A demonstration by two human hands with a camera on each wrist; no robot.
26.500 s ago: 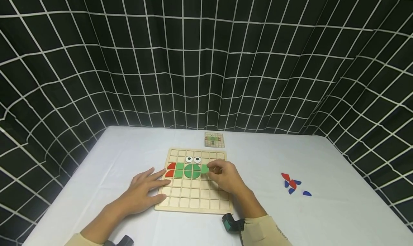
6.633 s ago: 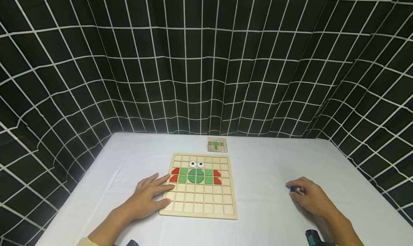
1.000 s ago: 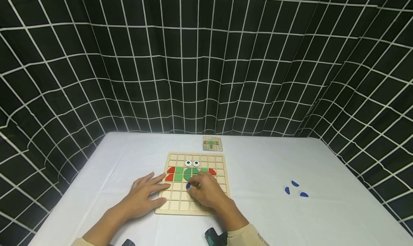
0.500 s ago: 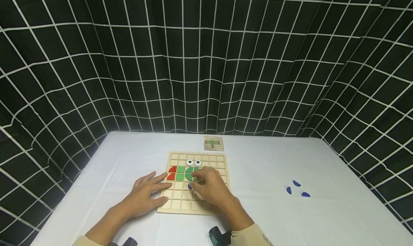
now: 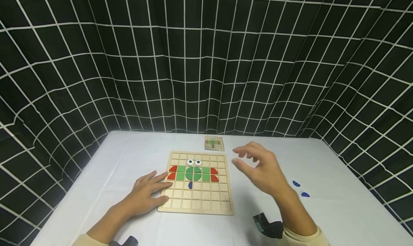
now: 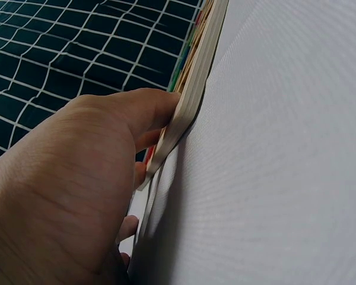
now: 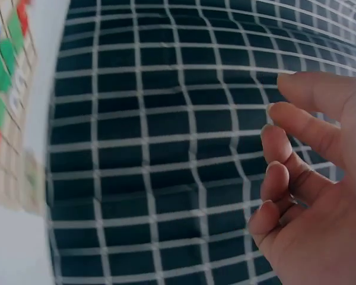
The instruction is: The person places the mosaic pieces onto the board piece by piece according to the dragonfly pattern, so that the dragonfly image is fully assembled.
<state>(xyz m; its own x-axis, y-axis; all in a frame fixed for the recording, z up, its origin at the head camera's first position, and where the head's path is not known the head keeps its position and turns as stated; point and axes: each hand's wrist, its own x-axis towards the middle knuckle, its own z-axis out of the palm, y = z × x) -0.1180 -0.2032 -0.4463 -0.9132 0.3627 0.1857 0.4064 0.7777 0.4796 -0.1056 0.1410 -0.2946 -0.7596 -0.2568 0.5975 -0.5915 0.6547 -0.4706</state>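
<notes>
My left hand (image 5: 147,195) rests with spread, relaxed fingers on the left edge of a wooden grid board (image 5: 201,205). The left wrist view shows the thumb touching the board's edge (image 6: 193,89). On the board, round eye pieces (image 5: 194,163) sit above a green circle of quarter pieces (image 5: 189,174), flanked by green squares (image 5: 181,173) and red quarter pieces (image 5: 214,175). Below the circle lies a blue half-round piece (image 5: 190,185). Right of the board, my right hand (image 5: 265,169) is raised over the table, thumb and fingers apart, holding nothing.
Two blue half-round pieces (image 5: 296,183) show on the white tablecloth (image 5: 338,188) at the right, beyond my right forearm. Behind the board lies a small pattern card (image 5: 214,143) picturing a similar figure. A black curtain (image 5: 206,77) with a white grid surrounds the table.
My right hand has let go of the blue half-round piece on the board and moved right. The third loose blue piece is now hidden behind that arm. The left hand has stayed put.
</notes>
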